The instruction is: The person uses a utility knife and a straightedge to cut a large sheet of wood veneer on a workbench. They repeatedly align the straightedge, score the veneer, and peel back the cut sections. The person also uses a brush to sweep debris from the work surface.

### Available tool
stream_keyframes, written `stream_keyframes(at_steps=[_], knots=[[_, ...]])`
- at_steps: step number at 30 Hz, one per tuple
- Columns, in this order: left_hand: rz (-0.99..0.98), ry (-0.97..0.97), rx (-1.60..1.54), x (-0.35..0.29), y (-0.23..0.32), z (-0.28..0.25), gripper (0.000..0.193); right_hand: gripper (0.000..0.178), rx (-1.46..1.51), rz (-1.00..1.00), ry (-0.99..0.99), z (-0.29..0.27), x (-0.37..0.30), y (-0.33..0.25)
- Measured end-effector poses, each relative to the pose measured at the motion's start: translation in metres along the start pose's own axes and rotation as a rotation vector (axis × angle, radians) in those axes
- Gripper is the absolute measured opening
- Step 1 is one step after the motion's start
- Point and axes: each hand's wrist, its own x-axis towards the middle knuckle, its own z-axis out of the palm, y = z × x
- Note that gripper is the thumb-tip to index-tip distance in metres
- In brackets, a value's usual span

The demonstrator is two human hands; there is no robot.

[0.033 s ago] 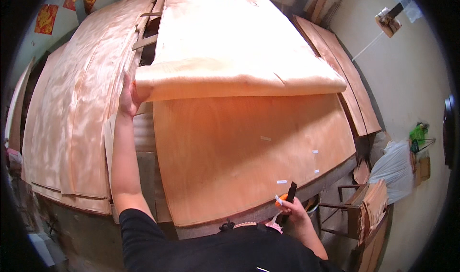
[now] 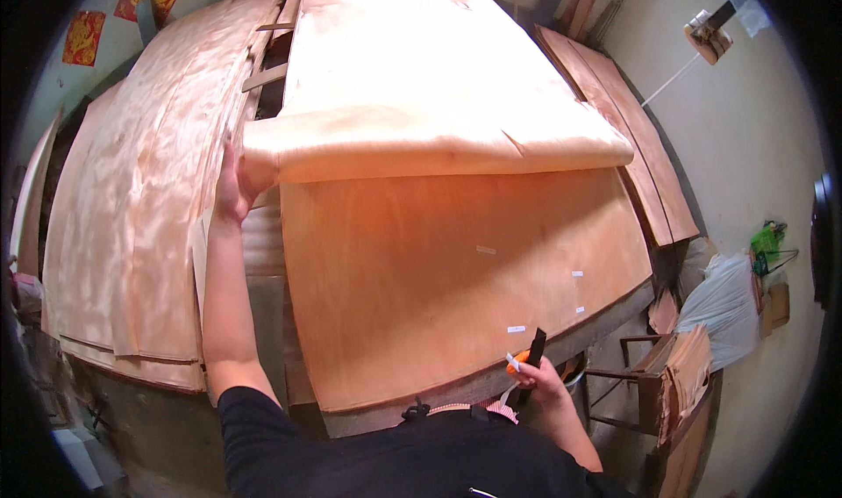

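Note:
A large pale wood veneer sheet (image 2: 395,68) is folded back on itself, its near edge bulging in a rounded roll. My left hand (image 2: 237,182) grips the left end of that fold, fingers partly hidden by it. Beneath lies another wood sheet (image 2: 438,279), with several small white labels or tape pieces, one of them a white strip (image 2: 516,329) close to the front edge. My right hand (image 2: 545,384), near that front edge, is closed around a flat black strip (image 2: 538,347) and an orange piece (image 2: 520,360) with a white tip; their exact kind cannot be made out.
A stack of veneer sheets (image 2: 149,191) stands to the left, with narrow wooden slats (image 2: 265,78) bridging the gap. More boards (image 2: 618,129) lie on the right. Beyond the right front corner are a metal frame holding veneer scraps (image 2: 684,371) and a pale plastic bag (image 2: 724,309).

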Motion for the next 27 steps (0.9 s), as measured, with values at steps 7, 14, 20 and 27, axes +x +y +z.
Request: stream_keyframes(at_steps=[7, 14, 20, 27], knots=[[-0.165, 0.045, -0.124, -0.133, -0.038, -0.014, 0.094, 0.027, -0.018, -0.223, -0.045, -0.021, -0.030, -0.022], [-0.303, 0.107, -0.109, -0.232, -0.089, -0.019, 0.082, 0.026, 0.071, -0.370, -0.141, -0.071, -0.067, -0.030], [-0.998, -0.272, 1.075, -0.269, -0.123, 0.037, 0.065, 0.011, 0.180, -0.458, -0.042, -0.141, -0.099, -0.013], [-0.250, -0.320, 1.451, -0.202, -0.232, 0.187, 0.054, 0.021, 0.344, -0.433, -0.344, -0.228, -0.117, 0.015]])
